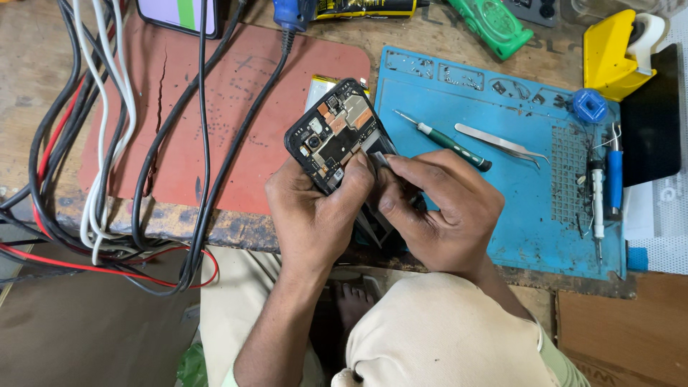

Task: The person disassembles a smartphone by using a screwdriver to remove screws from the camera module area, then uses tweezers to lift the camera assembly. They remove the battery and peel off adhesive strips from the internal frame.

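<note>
Both hands meet over the desk's near edge: left hand point(312, 215) clamps the opened phone point(340, 136) tilted, right hand point(444, 215) pinches a small grey part point(378, 161) against it. Steady support suits this; screwdriver point(444, 142) and tweezers point(502, 143) lie beyond.

A lit phone screen point(179, 16) sits at the far left edge of the worktop point(29, 86), a dark-framed rectangle cut off by the picture's top, glowing pale lilac with one upright green bar. Farther right along the far edge lies a yellow-and-black label point(364, 8) on a long dark object, only partly in view. At the far right, a black rectangular panel point(651, 115) rests flat beside the blue mat point(502, 215), unlit.
</note>
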Demonstrator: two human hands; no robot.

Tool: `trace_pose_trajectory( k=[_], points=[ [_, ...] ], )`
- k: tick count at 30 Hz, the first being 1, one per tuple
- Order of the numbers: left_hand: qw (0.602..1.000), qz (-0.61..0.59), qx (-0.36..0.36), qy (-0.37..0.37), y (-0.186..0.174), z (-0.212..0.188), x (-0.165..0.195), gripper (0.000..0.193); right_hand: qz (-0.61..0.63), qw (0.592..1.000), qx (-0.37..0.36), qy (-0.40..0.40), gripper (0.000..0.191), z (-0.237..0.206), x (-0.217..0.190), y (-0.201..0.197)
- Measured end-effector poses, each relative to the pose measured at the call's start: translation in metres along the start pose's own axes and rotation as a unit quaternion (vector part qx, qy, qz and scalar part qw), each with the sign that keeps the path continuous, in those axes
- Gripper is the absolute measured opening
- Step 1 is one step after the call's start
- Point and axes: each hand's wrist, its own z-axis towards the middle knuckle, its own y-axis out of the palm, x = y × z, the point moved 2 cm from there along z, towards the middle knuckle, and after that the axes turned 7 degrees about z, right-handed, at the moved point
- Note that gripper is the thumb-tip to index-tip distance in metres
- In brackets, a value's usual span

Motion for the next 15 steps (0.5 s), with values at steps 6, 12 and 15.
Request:
trace_pose_trajectory(
  k=[6, 12, 15],
  points=[
    [1.0, 0.008, 0.002, -0.004, 0.0002, 0.0009, -0.0003, 0.006, 0.007, 1.0, 0.001, 0.01, 0.031, -0.004, 0.0031, -0.0022],
    [1.0, -0.005, 0.001, 0.0, 0.0004, 0.0004, -0.0013, 0.007, 0.025, 1.0, -0.002, 0.014, 0.03, -0.0074, 0.0061, -0.0032],
    [1.0, 0.002, 0.008, 0.004, 0.0004, 0.0006, -0.0019, 0.007, 0.023, 1.0, -0.001, 0.018, 0.029, -0.0092, 0.006, -0.0038]
  ],
)
